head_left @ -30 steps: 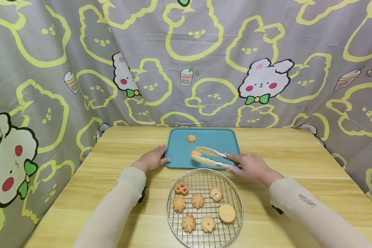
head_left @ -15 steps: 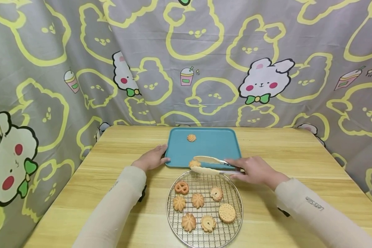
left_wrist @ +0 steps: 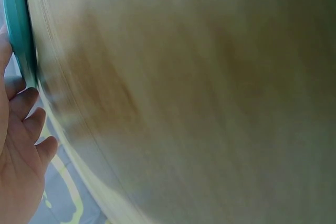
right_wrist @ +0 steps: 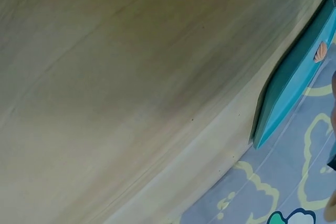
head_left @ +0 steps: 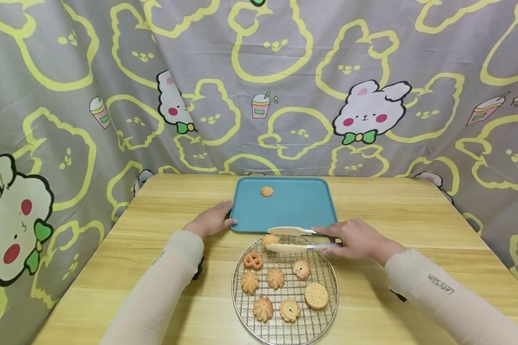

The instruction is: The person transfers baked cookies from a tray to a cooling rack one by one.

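My right hand [head_left: 358, 238] grips a pair of tongs [head_left: 290, 248] with pale scalloped tips and metal arms. Between the tips sits a ridged flower-shaped cookie [head_left: 270, 239], over the far edge of a round wire cooling rack [head_left: 324, 269]; whether it touches the mesh I cannot tell. My left hand [head_left: 209, 220] holds the left edge of a blue tray [head_left: 293, 206], thumb at the rim; part of its grip is hidden. One swirl cookie [head_left: 266, 191] lies on that tray. In the left wrist view, fingertips meet the tray's edge [left_wrist: 18, 24].
On the rack lie a pretzel cookie [head_left: 253, 260], a round dotted cookie [head_left: 316, 296] and several ridged or notched cookies [head_left: 263, 309]. The wooden table [head_left: 397, 287] carries everything. A patterned curtain [head_left: 259, 143] hangs behind it.
My right hand has brought the tongs and flower-shaped cookie from above the tray toward me, over the rack's far edge. My left hand has stayed at the tray.
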The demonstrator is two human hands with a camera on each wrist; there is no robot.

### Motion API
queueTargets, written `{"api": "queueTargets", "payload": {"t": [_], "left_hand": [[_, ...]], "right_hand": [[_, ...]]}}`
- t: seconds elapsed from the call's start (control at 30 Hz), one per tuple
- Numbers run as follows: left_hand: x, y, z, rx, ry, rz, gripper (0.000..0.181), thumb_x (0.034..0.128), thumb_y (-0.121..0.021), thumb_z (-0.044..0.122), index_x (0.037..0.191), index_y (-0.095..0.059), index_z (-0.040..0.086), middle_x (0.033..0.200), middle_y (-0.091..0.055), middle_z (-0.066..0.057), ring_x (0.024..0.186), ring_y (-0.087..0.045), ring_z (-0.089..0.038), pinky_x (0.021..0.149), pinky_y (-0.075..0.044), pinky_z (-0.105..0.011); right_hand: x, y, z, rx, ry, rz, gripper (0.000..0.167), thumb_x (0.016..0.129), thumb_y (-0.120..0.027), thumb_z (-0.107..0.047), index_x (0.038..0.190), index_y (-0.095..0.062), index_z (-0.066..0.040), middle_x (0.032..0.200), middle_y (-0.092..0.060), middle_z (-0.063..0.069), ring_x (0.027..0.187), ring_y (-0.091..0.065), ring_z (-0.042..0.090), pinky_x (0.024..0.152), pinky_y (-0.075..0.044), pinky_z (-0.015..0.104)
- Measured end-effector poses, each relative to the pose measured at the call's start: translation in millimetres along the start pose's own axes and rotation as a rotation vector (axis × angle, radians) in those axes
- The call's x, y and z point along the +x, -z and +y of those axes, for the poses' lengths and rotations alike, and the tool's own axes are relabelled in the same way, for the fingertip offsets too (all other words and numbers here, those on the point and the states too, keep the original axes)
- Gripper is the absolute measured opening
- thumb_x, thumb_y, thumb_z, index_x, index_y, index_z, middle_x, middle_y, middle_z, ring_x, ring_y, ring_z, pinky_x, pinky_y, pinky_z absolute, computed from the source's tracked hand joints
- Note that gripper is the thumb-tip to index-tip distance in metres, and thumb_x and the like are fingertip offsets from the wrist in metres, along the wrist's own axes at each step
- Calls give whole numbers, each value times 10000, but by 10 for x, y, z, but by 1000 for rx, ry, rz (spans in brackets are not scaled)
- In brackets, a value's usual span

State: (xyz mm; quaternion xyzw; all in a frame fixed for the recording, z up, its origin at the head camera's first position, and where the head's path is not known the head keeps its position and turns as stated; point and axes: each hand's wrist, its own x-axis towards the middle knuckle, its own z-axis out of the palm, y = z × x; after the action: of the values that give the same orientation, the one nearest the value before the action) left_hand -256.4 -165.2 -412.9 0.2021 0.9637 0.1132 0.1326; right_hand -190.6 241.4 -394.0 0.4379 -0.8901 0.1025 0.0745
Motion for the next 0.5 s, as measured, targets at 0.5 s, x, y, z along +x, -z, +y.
{"api": "queueTargets", "payload": {"t": [0.5], "left_hand": [[14, -4, -10, -10, 14, -8, 739, 993, -452, 455, 1534, -139, 60, 1568, -160, -133, 1426, -129, -313, 1139, -175, -468]], "right_hand": [[46, 4, -38, -8, 44, -53, 607, 826, -692, -507, 1303, -616, -140, 744, -581, -134, 493, -322, -27, 474, -350, 186]]}}
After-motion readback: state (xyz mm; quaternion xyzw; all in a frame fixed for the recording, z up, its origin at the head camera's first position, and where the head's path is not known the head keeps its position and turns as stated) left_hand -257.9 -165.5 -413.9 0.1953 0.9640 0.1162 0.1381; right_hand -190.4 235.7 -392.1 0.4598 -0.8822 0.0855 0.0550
